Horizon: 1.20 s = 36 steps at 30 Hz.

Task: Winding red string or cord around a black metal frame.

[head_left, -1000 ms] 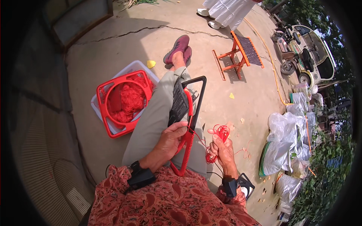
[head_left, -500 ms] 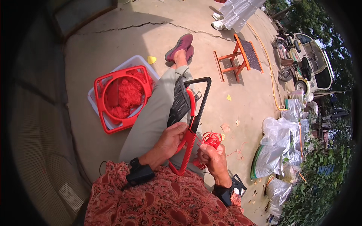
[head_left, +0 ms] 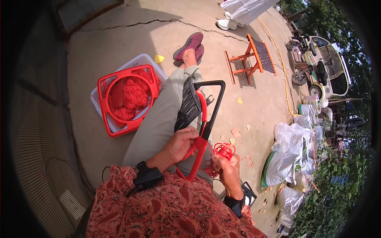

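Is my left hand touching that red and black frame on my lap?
Touching. The head view shows the left hand with fingers curled around the red bar of the frame.

The person wears a short-sleeved top (head_left: pixel 166 210) in rust red, printed all over with a darker paisley pattern edged in pale lines. Both forearms are bare below the sleeves. A black band carrying a blocky black device (head_left: pixel 147 177) wraps the left wrist, just behind the left hand (head_left: pixel 181 143). A similar black strapped unit (head_left: pixel 242 198) sits on the right wrist, behind the right hand (head_left: pixel 226 170). The legs are covered by light khaki-grey trousers (head_left: pixel 160 119). The feet wear maroon slip-on shoes (head_left: pixel 190 44) with darker soles.
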{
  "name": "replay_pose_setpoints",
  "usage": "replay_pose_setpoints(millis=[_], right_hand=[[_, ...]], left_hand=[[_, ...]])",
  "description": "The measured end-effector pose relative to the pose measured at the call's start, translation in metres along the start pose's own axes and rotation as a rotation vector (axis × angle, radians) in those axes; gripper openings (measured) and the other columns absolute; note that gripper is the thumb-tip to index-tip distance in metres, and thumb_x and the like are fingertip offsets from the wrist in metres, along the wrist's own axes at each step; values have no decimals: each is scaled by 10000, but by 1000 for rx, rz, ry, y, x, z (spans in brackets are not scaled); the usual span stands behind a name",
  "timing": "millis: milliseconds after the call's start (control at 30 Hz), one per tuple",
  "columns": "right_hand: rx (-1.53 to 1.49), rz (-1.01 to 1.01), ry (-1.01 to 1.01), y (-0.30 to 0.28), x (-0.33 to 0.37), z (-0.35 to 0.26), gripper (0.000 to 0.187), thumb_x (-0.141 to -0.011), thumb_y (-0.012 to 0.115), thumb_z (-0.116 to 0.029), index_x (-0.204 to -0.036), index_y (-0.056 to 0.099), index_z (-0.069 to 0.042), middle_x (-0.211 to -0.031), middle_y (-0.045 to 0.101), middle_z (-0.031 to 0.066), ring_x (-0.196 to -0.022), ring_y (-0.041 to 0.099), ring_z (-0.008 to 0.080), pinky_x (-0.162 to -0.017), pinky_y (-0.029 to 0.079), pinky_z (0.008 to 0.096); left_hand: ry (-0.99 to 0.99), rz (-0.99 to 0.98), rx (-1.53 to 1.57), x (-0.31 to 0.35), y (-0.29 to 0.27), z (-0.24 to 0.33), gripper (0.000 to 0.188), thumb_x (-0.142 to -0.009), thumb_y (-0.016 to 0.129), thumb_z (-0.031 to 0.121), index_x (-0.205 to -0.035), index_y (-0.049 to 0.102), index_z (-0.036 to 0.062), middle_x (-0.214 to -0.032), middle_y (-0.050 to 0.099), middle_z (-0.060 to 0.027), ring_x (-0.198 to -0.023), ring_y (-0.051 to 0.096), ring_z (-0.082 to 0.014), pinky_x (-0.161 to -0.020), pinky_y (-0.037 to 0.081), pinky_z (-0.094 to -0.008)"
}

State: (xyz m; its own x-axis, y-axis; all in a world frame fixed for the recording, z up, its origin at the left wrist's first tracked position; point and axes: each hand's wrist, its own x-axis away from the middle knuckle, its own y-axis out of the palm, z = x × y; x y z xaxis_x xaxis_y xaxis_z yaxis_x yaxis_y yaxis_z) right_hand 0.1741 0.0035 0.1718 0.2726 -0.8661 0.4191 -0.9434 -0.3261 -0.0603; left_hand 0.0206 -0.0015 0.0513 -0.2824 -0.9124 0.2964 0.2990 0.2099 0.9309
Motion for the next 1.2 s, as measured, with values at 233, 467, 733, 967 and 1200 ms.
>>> replay_pose_setpoints(millis=[233,467,733,967,1200], right_hand=[[8,5,57,2,5,6,195,-770,580,-118,-614,469,-81,-553,412,-41,-466,352,68,-450,273,247],[-26,10,48,0,2,5,249,-816,562,-161,-609,455,-75,-531,378,-32,-447,337,80,-434,258,254],[-305,-116,-3,-37,-11,10,241,-897,588,-236,-835,579,-2,-507,311,-50,-419,296,64,-401,230,241],[-330,4,28,-43,-24,6,253,-897,553,-162,-1090,499,-6,-603,354,-48,-486,326,59,-459,287,229],[-193,-127,-61,-58,-56,18,170,-915,490,-177,-970,511,-17,-722,442,21,-648,446,122,-600,404,273]], left_hand=[[-23,-48,23,1,-3,0,96,-900,557,162,-930,546,72,-825,635,-57,-665,614,-159,-505,477,-297],[-50,-39,22,2,-1,2,125,-922,565,200,-942,555,77,-821,642,-53,-684,615,-148,-568,494,-277],[-43,-31,-29,5,-4,10,139,-919,565,187,-924,532,53,-847,613,-81,-717,599,-182,-641,495,-326],[3,18,-78,4,-7,9,156,-923,553,203,-889,514,56,-831,602,-101,-687,576,-226,-633,479,-353],[-6,35,-107,3,-2,8,145,-935,536,185,-914,532,41,-823,605,-116,-711,593,-237,-660,492,-346]])
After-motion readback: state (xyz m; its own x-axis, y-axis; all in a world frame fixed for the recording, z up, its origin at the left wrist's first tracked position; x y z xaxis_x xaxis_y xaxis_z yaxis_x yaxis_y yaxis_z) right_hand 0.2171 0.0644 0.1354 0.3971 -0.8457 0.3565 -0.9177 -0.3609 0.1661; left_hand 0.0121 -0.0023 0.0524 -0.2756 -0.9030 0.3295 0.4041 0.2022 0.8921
